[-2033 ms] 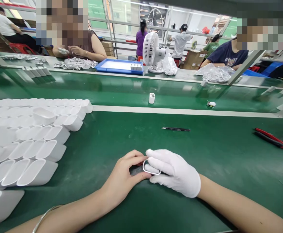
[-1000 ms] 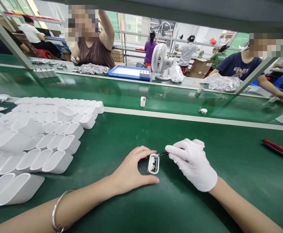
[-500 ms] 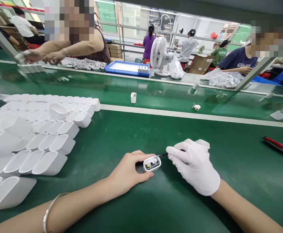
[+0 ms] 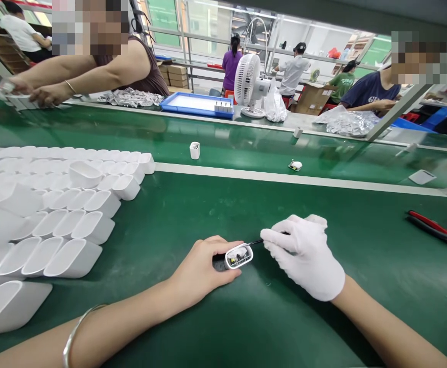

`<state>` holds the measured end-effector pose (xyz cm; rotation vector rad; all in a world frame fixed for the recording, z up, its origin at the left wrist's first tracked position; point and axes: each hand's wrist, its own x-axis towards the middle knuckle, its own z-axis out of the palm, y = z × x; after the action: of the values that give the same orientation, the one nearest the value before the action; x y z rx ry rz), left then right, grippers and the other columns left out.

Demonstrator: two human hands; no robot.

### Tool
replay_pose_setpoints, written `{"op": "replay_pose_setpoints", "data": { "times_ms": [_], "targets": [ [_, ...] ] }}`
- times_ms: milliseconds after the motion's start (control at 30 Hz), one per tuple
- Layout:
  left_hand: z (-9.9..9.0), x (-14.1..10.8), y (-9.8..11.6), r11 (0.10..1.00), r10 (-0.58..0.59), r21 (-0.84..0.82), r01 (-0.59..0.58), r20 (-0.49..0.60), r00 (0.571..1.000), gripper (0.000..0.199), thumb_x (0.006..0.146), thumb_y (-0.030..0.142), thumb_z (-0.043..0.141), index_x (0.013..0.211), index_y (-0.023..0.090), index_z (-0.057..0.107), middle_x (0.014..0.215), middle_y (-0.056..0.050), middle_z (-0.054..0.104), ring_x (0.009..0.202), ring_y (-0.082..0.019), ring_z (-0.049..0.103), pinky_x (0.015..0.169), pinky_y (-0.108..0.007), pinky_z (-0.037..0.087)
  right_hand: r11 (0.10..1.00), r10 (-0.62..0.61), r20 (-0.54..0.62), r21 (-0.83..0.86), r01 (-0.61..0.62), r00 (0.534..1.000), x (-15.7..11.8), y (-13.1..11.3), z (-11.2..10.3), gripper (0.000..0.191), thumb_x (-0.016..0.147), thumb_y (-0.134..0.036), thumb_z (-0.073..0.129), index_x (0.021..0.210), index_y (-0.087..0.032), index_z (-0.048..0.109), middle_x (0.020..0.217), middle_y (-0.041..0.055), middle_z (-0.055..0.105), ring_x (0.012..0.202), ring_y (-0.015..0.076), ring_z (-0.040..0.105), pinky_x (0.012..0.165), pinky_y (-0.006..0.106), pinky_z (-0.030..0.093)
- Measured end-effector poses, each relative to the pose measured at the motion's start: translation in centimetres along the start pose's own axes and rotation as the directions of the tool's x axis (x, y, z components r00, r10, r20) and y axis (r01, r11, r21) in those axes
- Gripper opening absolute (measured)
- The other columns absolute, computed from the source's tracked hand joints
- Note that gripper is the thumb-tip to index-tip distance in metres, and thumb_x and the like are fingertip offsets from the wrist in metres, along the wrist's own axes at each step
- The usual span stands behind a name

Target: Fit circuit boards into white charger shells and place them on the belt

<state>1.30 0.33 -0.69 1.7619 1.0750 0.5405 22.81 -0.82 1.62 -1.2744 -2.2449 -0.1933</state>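
Between its thumb and fingers, my bare left hand [image 4: 202,268] grips a small white plastic housing [image 4: 239,256] low over the green bench. The housing's open end faces me, and electronic parts show inside. My right hand [image 4: 303,255], in a white glove, pinches a thin dark tool [image 4: 257,242]. The tool's narrow tip reaches the upper rim of the housing; its exact kind I cannot make out. Rows of empty white housings [image 4: 68,258] stand on the left of the bench.
Red-and-black pliers [image 4: 433,229] lie at the right. On the green strip beyond the white line are a white housing [image 4: 194,151], a small circuit board [image 4: 295,165] and a flat white piece [image 4: 422,177]. Across it, a co-worker's hands [image 4: 50,94] handle white pieces near a blue tray [image 4: 196,105].
Both hands keep their grip, with the tool tip still at the housing's rim. The pieces on the far strip appear shifted left. The co-worker's hands have moved left, onto the white pieces.
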Motion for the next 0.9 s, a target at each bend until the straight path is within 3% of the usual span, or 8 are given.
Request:
{"op": "replay_pose_setpoints", "data": {
  "times_ms": [200,400,600,900],
  "targets": [
    [0.0,-0.1,0.0,1.0,0.024,-0.003,-0.024,0.006,1.0,0.043,0.072,0.017,0.068,0.112,0.032,0.065,0.095,0.001,0.067,0.09,-0.019,0.061,0.083,-0.031,0.045,0.998,-0.057,0.023,0.004,0.057,0.998,0.3,-0.3,0.1,0.022,0.082,-0.014,0.051,0.079,-0.027,0.068,0.066,-0.0052,0.065,0.058,0.0095,0.05,0.067,0.034,0.018],
    [0.0,0.0,-0.1,1.0,0.011,-0.006,-0.011,0.002,1.0,0.043,0.072,0.018,0.068,0.112,0.032,0.066,0.096,0.0,0.066,0.089,-0.019,0.061,0.082,-0.03,0.045,0.993,0.047,-0.022,0.106,-0.044,0.999,-0.3,0.3,0.5,0.019,0.085,-0.017,0.053,0.079,-0.027,0.069,0.069,-0.004,0.065,0.062,0.0089,0.053,0.073,0.035,0.02],
    [0.1,-0.1,-0.1,1.0,-0.004,-0.002,0.004,0.006,1.0,0.041,0.071,0.018,0.069,0.11,0.033,0.067,0.094,0.001,0.065,0.087,-0.017,0.06,0.081,-0.029,0.044,0.987,0.031,0.016,0.156,-0.033,0.999,-0.7,0.5,1.3,0.019,0.084,-0.016,0.055,0.081,-0.027,0.07,0.071,-0.0038,0.066,0.063,0.0084,0.054,0.073,0.034,0.02],
    [0.1,-0.1,0.0,1.0,-0.001,0.002,0.001,0.004,1.0,0.042,0.071,0.018,0.069,0.11,0.034,0.066,0.095,0.003,0.066,0.088,-0.016,0.061,0.081,-0.028,0.044,0.998,0.003,-0.039,0.058,-0.001,0.999,-0.2,0.2,0.4,0.019,0.081,-0.015,0.054,0.077,-0.026,0.069,0.069,-0.0034,0.066,0.061,0.0091,0.052,0.071,0.034,0.02]
  ]
}}
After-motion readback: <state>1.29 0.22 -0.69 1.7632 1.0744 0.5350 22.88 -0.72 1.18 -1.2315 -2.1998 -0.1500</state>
